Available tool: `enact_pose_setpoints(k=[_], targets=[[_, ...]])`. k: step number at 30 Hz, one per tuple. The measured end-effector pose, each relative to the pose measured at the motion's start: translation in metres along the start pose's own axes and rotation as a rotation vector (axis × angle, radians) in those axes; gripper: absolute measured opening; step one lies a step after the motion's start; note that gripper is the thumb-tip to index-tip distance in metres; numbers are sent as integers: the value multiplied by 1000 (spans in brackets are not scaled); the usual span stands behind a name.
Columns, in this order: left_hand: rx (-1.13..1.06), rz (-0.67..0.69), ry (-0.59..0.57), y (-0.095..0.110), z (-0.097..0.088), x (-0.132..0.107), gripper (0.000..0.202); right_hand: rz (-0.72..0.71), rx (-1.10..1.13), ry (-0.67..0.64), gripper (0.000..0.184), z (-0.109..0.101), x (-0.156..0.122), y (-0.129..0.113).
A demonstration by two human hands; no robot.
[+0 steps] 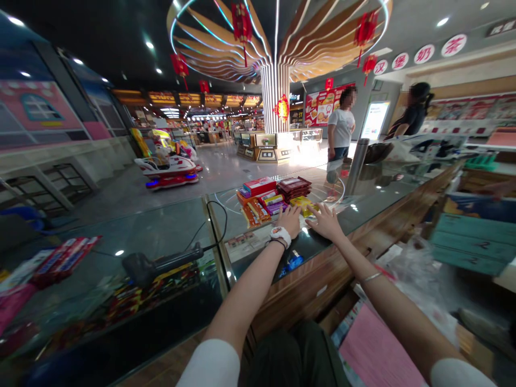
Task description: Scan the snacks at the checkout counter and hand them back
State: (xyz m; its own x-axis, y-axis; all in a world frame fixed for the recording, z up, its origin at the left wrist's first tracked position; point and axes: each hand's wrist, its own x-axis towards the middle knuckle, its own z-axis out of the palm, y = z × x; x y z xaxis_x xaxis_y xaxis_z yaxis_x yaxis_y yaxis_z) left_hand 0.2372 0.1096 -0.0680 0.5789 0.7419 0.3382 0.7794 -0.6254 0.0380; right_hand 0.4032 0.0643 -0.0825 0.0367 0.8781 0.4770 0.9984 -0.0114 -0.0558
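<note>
A shopping-mall hall stretches beyond the glass-topped bench (pixel 379 196). On it, the cartons (pixel 278 193) seem mostly squared into stacks. The left hand (pixel 289 220) and right hand (pixel 325 221) rest open, fingers spread, on the nearest packs, gripping nothing.

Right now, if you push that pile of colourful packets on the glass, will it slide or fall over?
Probably slide: the pile of packets sits on a smooth glass counter and the wrappers look glossy. The stacks are loose, so top ones like the red box may slip off. They lie flat and low, so tipping seems unlikely.
</note>
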Motion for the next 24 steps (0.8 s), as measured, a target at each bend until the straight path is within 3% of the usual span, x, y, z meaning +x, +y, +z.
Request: enact_pose_setpoints(k=[4,8,15,24], targets=[[17,-18,37,-3,-17,-12,54,-50,12,55,61,-4,-2,-5],[46,-88,75,-14,-52,-36,55,-130,76,102,62,-17,0,-29],[153,-189,189,-56,-115,-100,54,-322,231,182,64,-43,8,-115],[285,-368,259,-111,-171,-206,53,-546,406,151,64,-67,-4,-235]])
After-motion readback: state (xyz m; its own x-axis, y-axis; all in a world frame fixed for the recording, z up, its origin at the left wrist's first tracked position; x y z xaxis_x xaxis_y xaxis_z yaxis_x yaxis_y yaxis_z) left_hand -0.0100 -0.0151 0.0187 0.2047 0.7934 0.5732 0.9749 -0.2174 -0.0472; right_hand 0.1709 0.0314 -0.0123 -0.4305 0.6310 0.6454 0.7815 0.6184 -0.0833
